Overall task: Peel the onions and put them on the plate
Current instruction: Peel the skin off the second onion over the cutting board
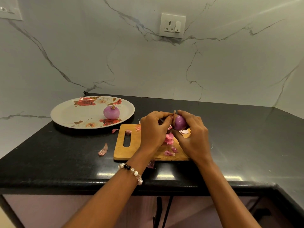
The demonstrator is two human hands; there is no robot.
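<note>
Above the cutting board (131, 145), right hand (192, 137) cupping the onion (180, 122), left hand (153, 129) pinching skin at its tip. Best to pull skin down in strips, keep right grip firm, then move onto plate (69, 112) beside peeled onion (111, 112).

Backdrop: white marble-look wall (115, 55), grey veining. Socket-and-switch plate (172, 25) at 12 o'clock; second plate (9, 9) at 10 o'clock, cropped. Black polished countertop (57, 162), light glints along front edge. Pale cabinet fronts (49, 209) at 6 o'clock.
</note>
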